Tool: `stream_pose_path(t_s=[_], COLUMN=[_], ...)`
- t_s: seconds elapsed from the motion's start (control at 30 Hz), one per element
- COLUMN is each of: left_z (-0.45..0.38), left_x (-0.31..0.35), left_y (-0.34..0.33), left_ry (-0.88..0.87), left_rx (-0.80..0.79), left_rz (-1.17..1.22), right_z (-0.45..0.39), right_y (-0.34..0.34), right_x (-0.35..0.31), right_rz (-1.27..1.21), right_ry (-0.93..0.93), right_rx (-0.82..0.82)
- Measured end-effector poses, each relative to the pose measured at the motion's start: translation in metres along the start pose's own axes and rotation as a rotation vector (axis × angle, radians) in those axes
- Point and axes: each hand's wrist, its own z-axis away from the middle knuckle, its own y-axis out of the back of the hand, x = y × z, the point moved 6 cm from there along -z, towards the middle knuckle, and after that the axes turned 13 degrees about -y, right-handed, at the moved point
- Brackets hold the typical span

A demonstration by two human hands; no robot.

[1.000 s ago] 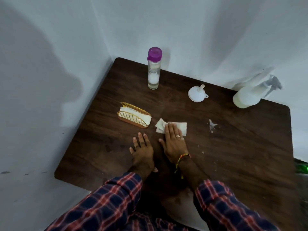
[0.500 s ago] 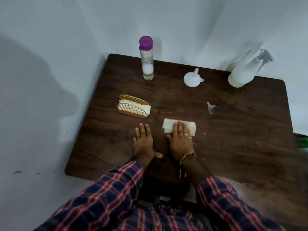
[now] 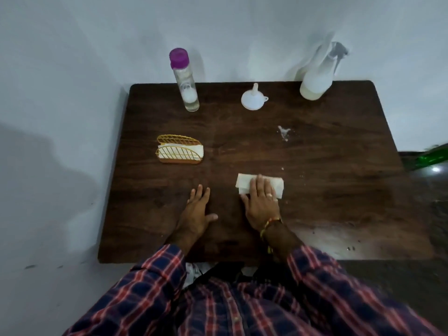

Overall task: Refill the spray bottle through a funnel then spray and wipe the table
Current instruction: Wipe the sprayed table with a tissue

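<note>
Two hands flat on bench (image 3: pixel 327 166): right hand (image 3: pixel 260 202) presses folded tissue (image 3: pixel 244 184) with straight fingers; left hand (image 3: pixel 197 209) rests open, fingers spread, beside it.

table (image 3: pixel 315 190) dark brown | cap (image 3: pixel 179 58) purple | funnel (image 3: pixel 253 100) white | sleeve (image 3: pixel 155 287) navy-red plaid

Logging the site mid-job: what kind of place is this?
Probably a plain room at home, staged for cleaning: a small dark wooden table pushed against bare pale walls, with a napkin holder and spray bottle on it.
</note>
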Motion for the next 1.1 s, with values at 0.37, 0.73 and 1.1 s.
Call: stream_pose_path(t_s=[0.37, 0.73, 1.1], left_z=[0.009, -0.038, -0.088], left_x=[0.037, 0.073, 0.090], left_y=[-0.028, -0.025, -0.003], left_ry=[-0.070, -0.013, 0.210], left_rx=[0.087, 0.015, -0.044], left_rz=[-0.106, -0.147, -0.228], right_z=[0.062, 0.048, -0.011], right_y=[-0.009, -0.022, -0.003], right_x=[0.050, 0.052, 0.045], right_rz=[-0.011, -0.004, -0.009], right_ry=[-0.039, 0.066, 0.233], right_rx=[0.019, -0.081, -0.095])
